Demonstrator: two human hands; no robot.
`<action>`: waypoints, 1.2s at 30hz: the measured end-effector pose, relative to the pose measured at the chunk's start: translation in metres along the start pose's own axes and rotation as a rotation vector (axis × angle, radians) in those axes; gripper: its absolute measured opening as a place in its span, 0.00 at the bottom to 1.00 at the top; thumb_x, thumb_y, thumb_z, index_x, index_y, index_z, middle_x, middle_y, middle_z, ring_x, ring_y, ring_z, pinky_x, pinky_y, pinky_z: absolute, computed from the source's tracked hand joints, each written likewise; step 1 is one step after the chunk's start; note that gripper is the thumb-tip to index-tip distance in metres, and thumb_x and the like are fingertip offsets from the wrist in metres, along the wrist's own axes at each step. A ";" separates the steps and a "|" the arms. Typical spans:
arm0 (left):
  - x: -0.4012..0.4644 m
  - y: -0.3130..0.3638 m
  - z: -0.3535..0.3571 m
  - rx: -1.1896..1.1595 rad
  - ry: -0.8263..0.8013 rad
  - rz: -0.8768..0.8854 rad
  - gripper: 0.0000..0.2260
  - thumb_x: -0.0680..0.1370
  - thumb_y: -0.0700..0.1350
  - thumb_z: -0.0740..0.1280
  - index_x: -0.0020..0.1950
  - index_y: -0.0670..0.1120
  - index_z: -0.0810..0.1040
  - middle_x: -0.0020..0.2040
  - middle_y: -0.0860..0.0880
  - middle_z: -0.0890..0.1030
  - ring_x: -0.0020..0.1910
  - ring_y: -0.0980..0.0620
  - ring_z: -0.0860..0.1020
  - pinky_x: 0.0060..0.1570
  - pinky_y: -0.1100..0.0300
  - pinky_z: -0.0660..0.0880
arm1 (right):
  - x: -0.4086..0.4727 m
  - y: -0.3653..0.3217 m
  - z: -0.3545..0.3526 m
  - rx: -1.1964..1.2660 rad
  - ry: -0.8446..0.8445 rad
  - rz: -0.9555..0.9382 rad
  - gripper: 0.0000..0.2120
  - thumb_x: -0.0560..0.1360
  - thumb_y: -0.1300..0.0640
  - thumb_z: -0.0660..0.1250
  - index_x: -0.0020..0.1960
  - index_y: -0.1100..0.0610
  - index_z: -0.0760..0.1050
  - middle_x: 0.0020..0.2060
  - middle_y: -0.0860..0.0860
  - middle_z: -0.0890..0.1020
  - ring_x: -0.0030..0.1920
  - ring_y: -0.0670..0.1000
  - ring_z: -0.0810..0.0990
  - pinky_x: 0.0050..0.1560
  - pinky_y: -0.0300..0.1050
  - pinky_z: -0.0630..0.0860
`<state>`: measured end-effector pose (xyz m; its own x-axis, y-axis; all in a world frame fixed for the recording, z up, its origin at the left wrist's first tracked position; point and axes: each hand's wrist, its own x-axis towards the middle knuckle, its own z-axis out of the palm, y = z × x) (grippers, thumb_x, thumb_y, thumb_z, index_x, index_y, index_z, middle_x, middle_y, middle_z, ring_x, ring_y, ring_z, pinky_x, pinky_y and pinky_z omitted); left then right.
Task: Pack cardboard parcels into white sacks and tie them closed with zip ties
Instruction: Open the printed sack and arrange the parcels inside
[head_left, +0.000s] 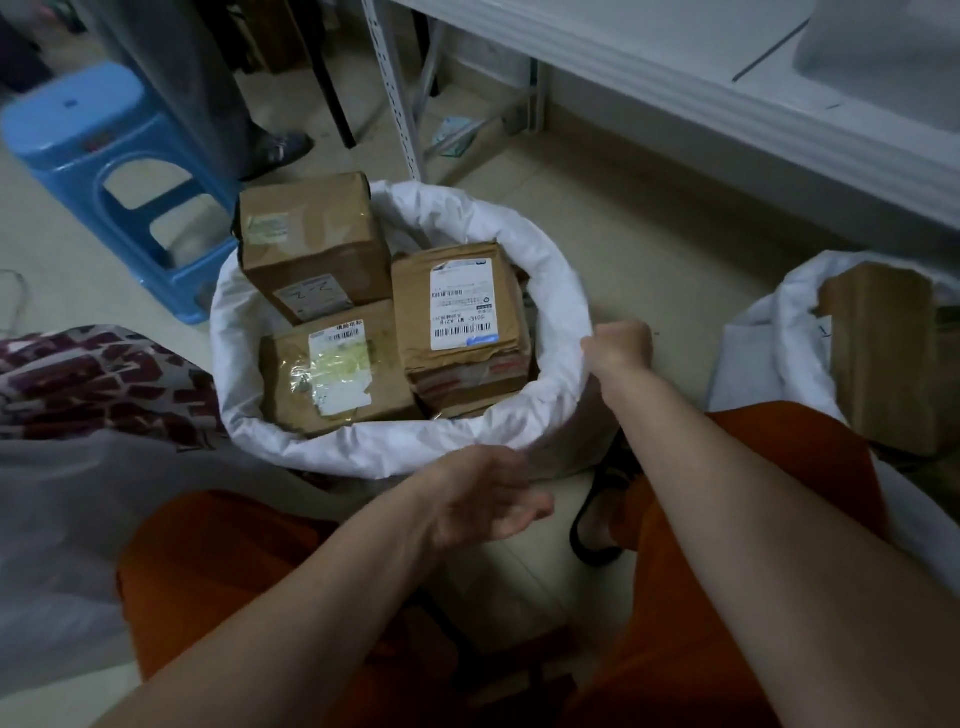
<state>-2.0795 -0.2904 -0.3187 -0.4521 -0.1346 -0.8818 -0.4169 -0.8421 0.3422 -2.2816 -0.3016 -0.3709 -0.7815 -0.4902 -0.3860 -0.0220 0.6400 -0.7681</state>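
White sack (563, 306) standing open on the floor between the knees, rim rolled down, filled with three cardboard parcels: tall parcel (311, 244) at back left, taped parcel (332, 364) at front left, labelled parcel (462, 322) at right. Right hand (621, 348) clenched on the sack's right rim. Left hand (483, 499) just below the near rim, fingers released, grasping nothing. Second sack (769, 322) with a box (883, 353) at far right. Blue stool (98, 166) behind left.
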 end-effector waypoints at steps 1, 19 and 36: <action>-0.013 0.010 0.005 0.184 -0.038 0.031 0.09 0.79 0.41 0.61 0.54 0.39 0.76 0.46 0.41 0.82 0.40 0.50 0.81 0.29 0.64 0.76 | 0.004 0.003 -0.003 0.150 -0.071 0.069 0.16 0.74 0.67 0.64 0.30 0.57 0.68 0.30 0.51 0.73 0.31 0.48 0.70 0.27 0.36 0.64; 0.055 0.050 0.052 1.575 0.444 0.831 0.10 0.74 0.39 0.66 0.54 0.44 0.79 0.54 0.41 0.76 0.51 0.41 0.77 0.51 0.55 0.72 | 0.033 -0.005 0.007 0.122 -0.100 0.056 0.18 0.72 0.56 0.71 0.57 0.67 0.77 0.48 0.58 0.82 0.48 0.55 0.81 0.39 0.43 0.75; 0.087 0.268 0.053 2.054 0.404 0.625 0.15 0.81 0.50 0.58 0.62 0.43 0.76 0.61 0.43 0.77 0.59 0.44 0.73 0.55 0.58 0.67 | 0.050 0.024 -0.039 0.963 -0.590 0.283 0.11 0.78 0.66 0.56 0.48 0.63 0.77 0.38 0.54 0.84 0.38 0.49 0.84 0.47 0.43 0.78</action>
<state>-2.2721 -0.5000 -0.2861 -0.7962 -0.3949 -0.4584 -0.4720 0.8794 0.0624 -2.3451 -0.2876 -0.3887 -0.2654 -0.7632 -0.5891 0.7878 0.1806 -0.5888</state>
